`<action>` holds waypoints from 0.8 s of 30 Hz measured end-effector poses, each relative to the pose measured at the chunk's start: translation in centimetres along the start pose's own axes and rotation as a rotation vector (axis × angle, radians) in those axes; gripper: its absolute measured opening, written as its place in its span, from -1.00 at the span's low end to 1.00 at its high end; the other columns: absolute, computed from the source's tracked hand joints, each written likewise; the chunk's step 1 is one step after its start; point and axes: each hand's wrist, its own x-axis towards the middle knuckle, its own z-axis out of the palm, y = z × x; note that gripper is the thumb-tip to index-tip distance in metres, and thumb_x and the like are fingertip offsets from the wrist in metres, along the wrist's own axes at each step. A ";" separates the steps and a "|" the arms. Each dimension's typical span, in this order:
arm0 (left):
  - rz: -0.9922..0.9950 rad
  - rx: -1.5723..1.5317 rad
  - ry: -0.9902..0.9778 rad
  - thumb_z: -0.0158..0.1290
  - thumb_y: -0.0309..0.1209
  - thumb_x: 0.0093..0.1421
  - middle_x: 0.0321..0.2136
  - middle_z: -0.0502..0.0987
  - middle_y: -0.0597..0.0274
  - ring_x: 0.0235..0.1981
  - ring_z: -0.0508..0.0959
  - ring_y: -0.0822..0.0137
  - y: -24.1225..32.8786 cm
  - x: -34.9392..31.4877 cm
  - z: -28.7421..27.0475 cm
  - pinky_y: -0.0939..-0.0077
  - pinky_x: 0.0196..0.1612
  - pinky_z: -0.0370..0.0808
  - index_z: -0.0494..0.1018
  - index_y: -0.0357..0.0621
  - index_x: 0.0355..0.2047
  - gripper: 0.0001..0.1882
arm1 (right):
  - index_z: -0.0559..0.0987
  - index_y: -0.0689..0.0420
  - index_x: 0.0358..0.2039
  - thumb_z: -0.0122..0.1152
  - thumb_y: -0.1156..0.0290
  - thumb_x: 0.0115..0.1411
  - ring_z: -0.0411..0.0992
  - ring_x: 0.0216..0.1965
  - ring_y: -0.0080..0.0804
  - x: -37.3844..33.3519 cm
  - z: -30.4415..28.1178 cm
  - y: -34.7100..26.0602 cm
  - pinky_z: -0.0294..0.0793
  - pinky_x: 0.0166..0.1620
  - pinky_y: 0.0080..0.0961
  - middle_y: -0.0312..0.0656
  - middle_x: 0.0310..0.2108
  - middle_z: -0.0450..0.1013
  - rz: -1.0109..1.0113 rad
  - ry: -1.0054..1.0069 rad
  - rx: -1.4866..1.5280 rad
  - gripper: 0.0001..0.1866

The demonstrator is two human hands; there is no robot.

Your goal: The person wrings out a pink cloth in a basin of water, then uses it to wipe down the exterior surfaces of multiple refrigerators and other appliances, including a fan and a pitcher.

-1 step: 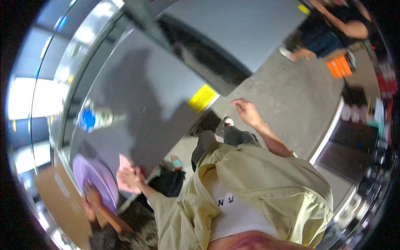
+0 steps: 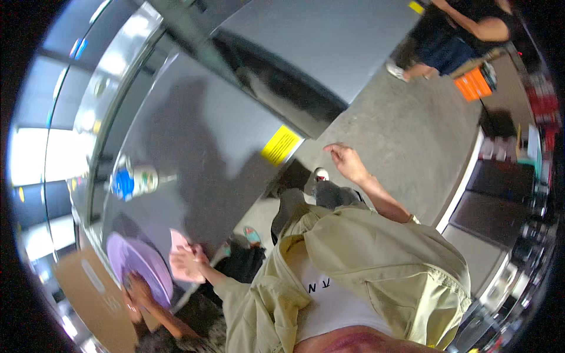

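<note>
My left hand [image 2: 189, 259] is on a pink cloth [image 2: 179, 242] at the near corner of the grey table [image 2: 226, 194]. Its fingers press into the fabric, partly bunched around it. Held out over the floor, my right hand [image 2: 348, 163] has nothing in it, its fingers loosely bent and a little apart. On the table lies a bottle [image 2: 141, 179] with a blue part and a pale label. A yellow label [image 2: 281, 145] is stuck at the table's edge, between my hands.
At the lower left, another person's hands [image 2: 138, 289] reach into a purple basin [image 2: 120, 250] beside a cardboard box [image 2: 82, 288]. A second person [image 2: 465, 38] sits at the upper right, near an orange box [image 2: 472, 85]. Dark panels [image 2: 491, 217] lie on a surface at right.
The whole view has shifted slightly, with the table, bottle and basin sitting a bit lower. My left hand stays with the pink cloth; my right hand stays empty.
</note>
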 end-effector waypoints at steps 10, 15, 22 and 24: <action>0.080 -0.072 -0.081 -0.04 -0.25 0.14 -0.06 0.34 0.04 0.01 0.26 0.09 3.4 -1.4 2.3 0.20 0.02 0.20 0.37 -0.12 -0.08 -0.64 | 0.52 0.18 -0.25 -0.07 0.56 0.07 0.40 -0.15 -0.03 -3.6 -2.1 1.8 0.39 -0.06 -0.25 0.00 -0.22 0.46 -0.001 -0.035 -0.047 -0.75; 0.072 -0.059 -0.070 -0.04 -0.25 0.14 -0.09 0.35 0.05 -0.02 0.28 0.11 2.3 -1.4 1.5 0.23 -0.01 0.22 0.37 -0.13 -0.09 -0.65 | 0.52 0.18 -0.25 -0.07 0.50 0.09 0.41 -0.18 0.01 -5.8 -5.4 6.0 0.40 -0.10 -0.20 0.02 -0.24 0.46 0.108 -0.023 -0.139 -0.76; 0.140 0.017 -0.062 -0.04 -0.25 0.15 -0.12 0.37 0.06 -0.07 0.30 0.14 2.6 -1.7 1.4 0.26 -0.06 0.25 0.37 -0.14 -0.11 -0.66 | 0.50 0.18 -0.19 -0.07 0.48 0.12 0.41 -0.17 -0.03 -9.7 -8.5 10.5 0.41 -0.11 -0.27 0.03 -0.24 0.47 0.385 -0.042 -0.193 -0.74; 0.195 0.032 -0.074 -0.05 -0.24 0.15 -0.13 0.37 0.06 -0.08 0.31 0.15 2.9 -1.1 1.8 0.27 -0.08 0.26 0.36 -0.14 -0.11 -0.66 | 0.49 0.17 -0.16 -0.06 0.44 0.12 0.42 -0.18 -0.03 -9.7 -8.7 10.7 0.41 -0.12 -0.25 0.03 -0.25 0.47 0.419 -0.093 -0.219 -0.72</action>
